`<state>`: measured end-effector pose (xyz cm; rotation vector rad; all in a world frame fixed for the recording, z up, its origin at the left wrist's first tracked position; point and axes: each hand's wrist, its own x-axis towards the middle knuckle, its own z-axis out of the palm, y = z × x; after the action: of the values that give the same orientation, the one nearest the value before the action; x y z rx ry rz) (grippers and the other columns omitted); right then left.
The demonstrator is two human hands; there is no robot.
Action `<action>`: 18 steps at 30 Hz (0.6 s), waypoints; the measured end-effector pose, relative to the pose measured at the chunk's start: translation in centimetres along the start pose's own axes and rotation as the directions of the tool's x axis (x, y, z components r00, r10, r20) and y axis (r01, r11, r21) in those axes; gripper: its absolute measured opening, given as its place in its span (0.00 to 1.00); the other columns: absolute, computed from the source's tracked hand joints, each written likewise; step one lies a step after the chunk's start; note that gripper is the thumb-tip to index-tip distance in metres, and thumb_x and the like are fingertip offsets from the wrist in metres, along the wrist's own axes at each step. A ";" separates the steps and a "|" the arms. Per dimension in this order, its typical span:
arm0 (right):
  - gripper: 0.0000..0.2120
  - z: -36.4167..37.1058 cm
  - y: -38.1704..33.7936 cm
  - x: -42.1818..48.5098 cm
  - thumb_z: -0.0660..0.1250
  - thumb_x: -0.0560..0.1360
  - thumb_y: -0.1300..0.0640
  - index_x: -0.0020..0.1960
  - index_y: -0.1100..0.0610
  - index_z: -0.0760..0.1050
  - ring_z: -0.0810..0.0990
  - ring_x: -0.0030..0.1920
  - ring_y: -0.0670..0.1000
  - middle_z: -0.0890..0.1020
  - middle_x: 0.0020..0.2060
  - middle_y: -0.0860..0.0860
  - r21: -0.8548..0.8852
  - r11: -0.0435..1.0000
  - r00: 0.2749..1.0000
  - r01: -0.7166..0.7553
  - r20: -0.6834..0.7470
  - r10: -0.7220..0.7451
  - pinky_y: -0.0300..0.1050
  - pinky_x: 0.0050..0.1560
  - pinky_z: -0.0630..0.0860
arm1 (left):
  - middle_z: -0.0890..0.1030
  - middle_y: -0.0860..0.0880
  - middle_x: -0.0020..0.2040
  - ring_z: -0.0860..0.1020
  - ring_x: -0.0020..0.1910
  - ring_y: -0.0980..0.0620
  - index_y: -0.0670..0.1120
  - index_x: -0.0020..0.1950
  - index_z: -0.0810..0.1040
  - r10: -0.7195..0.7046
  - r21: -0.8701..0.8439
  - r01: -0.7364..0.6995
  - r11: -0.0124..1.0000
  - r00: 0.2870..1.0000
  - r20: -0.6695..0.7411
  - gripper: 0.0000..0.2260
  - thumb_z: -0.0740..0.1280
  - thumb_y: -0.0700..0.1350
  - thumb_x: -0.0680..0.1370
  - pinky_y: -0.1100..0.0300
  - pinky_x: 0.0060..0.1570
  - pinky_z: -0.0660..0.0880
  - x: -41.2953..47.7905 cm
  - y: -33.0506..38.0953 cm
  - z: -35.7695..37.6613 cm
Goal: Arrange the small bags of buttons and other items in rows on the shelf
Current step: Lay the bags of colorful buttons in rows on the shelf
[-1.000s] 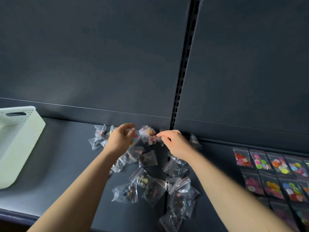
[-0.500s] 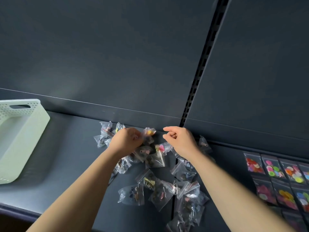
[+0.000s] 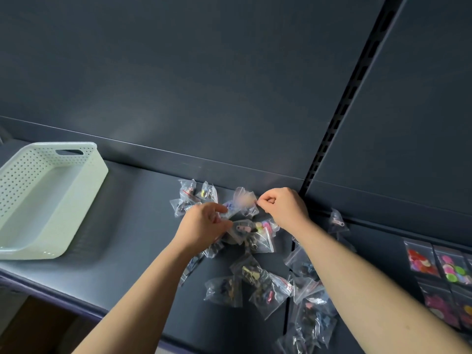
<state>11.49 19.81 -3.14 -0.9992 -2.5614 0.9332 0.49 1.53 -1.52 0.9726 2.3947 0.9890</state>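
A small bag (image 3: 244,200) is being pinched at its edge by the right hand (image 3: 287,209), just left of its fingertips. A second bag (image 3: 241,228) is being pinched by the left hand (image 3: 204,226). The pile of bags (image 3: 270,287) is lying on the shelf (image 3: 140,213) beneath both wrists.

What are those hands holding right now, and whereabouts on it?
The right hand pinches a small clear bag by its side edge. Whether the left hand grips one cannot be told.

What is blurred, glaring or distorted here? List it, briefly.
Head view: the small clear plastic bag pinched by the right hand is motion-blurred; a soft glare patch sits on the dark grey back panel; the slotted black upright leans from wide-angle skew; light is dim.
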 end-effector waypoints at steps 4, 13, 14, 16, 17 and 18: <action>0.09 -0.1 -0.3 -0.3 0.71 0.72 0.54 0.53 0.48 0.80 0.79 0.36 0.46 0.80 0.30 0.44 0.107 0.994 0.999 0.030 0.035 -0.034 0.44 0.42 0.77 | 0.74 0.55 0.30 0.69 0.27 0.58 0.48 0.57 0.80 0.006 0.063 -0.005 0.998 1.000 -0.015 0.15 0.73 0.47 0.71 0.62 0.31 0.67 -0.3 -0.2 0.1; 0.08 -0.9 -0.9 -0.6 0.73 0.71 0.51 0.37 0.55 0.80 0.73 0.29 0.43 0.79 0.28 0.46 0.203 0.979 0.999 -0.015 0.035 0.008 0.40 0.34 0.72 | 0.69 0.54 0.26 0.66 0.24 0.59 0.47 0.58 0.79 0.021 0.065 -0.020 0.998 1.000 -0.013 0.14 0.72 0.45 0.73 0.68 0.26 0.61 -1.0 0.1 0.3; 0.11 -1.5 -1.0 -0.9 0.73 0.71 0.49 0.36 0.56 0.79 0.73 0.29 0.43 0.80 0.29 0.47 0.250 0.968 1.000 -0.023 0.023 0.018 0.39 0.34 0.71 | 0.70 0.54 0.26 0.67 0.24 0.59 0.47 0.58 0.79 0.022 0.061 -0.021 0.998 1.000 -0.016 0.14 0.71 0.45 0.73 0.68 0.26 0.62 -1.0 0.1 0.3; 0.13 -3.0 -0.9 -1.8 0.72 0.72 0.51 0.34 0.57 0.75 0.73 0.31 0.41 0.81 0.32 0.46 0.325 0.945 0.999 -0.042 -0.005 0.046 0.36 0.35 0.70 | 0.72 0.54 0.27 0.68 0.25 0.59 0.46 0.58 0.80 0.030 0.048 -0.029 0.998 0.999 -0.026 0.14 0.72 0.45 0.73 0.65 0.29 0.67 -1.2 0.2 0.4; 0.13 -3.7 -0.7 -2.3 0.72 0.73 0.55 0.34 0.57 0.72 0.76 0.32 0.41 0.81 0.35 0.46 0.387 0.921 0.998 -0.055 -0.015 0.065 0.35 0.38 0.72 | 0.73 0.54 0.27 0.69 0.26 0.58 0.47 0.58 0.80 0.039 0.043 -0.038 0.998 0.999 -0.027 0.14 0.72 0.45 0.73 0.62 0.30 0.68 -1.3 0.3 0.4; 0.12 -4.4 -0.6 -2.8 0.70 0.74 0.60 0.35 0.57 0.69 0.79 0.35 0.42 0.82 0.37 0.48 0.474 0.878 0.996 -0.066 -0.016 0.083 0.37 0.41 0.75 | 0.74 0.53 0.28 0.70 0.27 0.56 0.47 0.58 0.80 0.052 0.045 -0.050 0.998 0.998 -0.024 0.15 0.73 0.46 0.72 0.61 0.31 0.70 -1.5 0.4 0.5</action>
<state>15.11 19.61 0.65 -0.9539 -2.1101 1.4556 1.97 0.89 -1.45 1.0478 2.4333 0.9760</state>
